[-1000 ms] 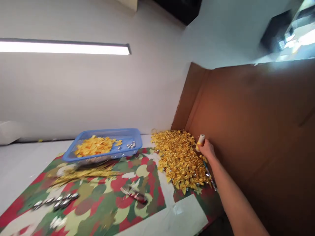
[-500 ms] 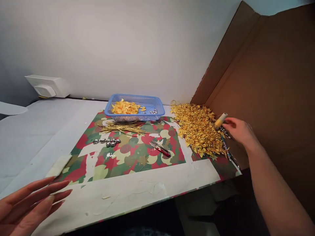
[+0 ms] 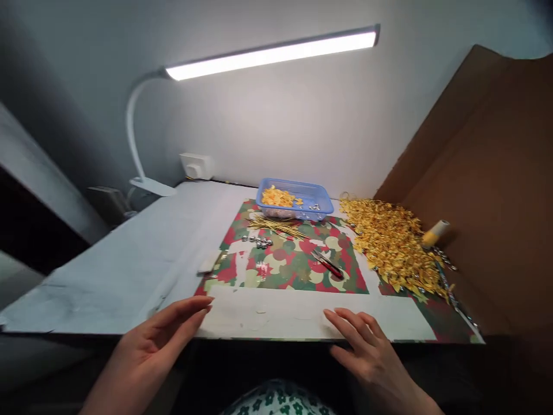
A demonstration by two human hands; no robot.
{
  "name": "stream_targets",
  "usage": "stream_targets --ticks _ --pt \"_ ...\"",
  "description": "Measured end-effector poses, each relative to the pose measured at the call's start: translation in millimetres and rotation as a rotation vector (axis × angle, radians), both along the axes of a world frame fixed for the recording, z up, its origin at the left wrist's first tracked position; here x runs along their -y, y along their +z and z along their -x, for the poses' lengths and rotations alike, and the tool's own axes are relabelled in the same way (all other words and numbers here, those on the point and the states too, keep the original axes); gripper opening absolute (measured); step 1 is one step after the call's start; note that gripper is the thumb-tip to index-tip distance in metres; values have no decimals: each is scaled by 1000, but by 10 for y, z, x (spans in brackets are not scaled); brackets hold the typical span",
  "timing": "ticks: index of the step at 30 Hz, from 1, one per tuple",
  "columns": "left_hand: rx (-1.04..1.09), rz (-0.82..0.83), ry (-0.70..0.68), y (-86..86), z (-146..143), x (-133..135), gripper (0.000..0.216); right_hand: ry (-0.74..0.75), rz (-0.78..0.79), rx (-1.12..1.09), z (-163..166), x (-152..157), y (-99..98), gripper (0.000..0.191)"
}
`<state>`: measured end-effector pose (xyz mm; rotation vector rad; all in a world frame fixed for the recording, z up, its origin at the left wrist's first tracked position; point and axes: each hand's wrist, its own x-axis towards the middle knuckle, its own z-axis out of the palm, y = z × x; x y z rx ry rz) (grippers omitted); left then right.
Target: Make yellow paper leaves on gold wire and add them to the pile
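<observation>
My left hand (image 3: pixel 158 340) and my right hand (image 3: pixel 365 346) rest at the near edge of the table (image 3: pixel 129 271), fingers spread and holding nothing. Beyond them lies a camouflage-patterned mat (image 3: pixel 294 271) with red-handled snips (image 3: pixel 327 264), several silver bells (image 3: pixel 258 241) and a bundle of gold strands (image 3: pixel 276 226). A blue basket (image 3: pixel 322 206) with yellow pieces stands at the back. A heap of gold folded ornaments (image 3: pixel 393 242) lies to the right, and a spool of yellow thread (image 3: pixel 434 233) lies beside it.
A brown cardboard panel (image 3: pixel 488 184) walls off the right side. A white clamp lamp (image 3: pixel 268 55) shines over the table, its base (image 3: pixel 151 185) at the back left. A white socket box (image 3: pixel 196 166) sits on the wall.
My right hand let go of the thread spool by the gold heap and came back to the table's near edge. My left hand moved in beside it. The view lifted and pulled back.
</observation>
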<state>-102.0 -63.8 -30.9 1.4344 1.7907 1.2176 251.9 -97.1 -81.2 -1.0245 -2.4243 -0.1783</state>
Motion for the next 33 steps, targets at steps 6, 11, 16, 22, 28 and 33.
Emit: stream_targets --ticks 6,11,16,22,28,33 --pt "-54 20 -97 101 5 120 37 131 275 -503 81 -53 152 19" --pt "-202 2 -234 11 -247 50 25 -54 390 -733 461 -212 372 24" --pt "-301 3 -292 -196 -487 -74 19 -173 401 -826 549 -435 427 24" --pt "-273 56 -294 -255 -449 -139 22 -197 322 -711 58 -248 419 11" --pt "-91 102 -233 -212 -423 -123 27 -54 276 -278 -169 -42 315 29" --pt "317 110 59 -61 -630 -60 36 -44 95 -162 -123 -135 106 25"
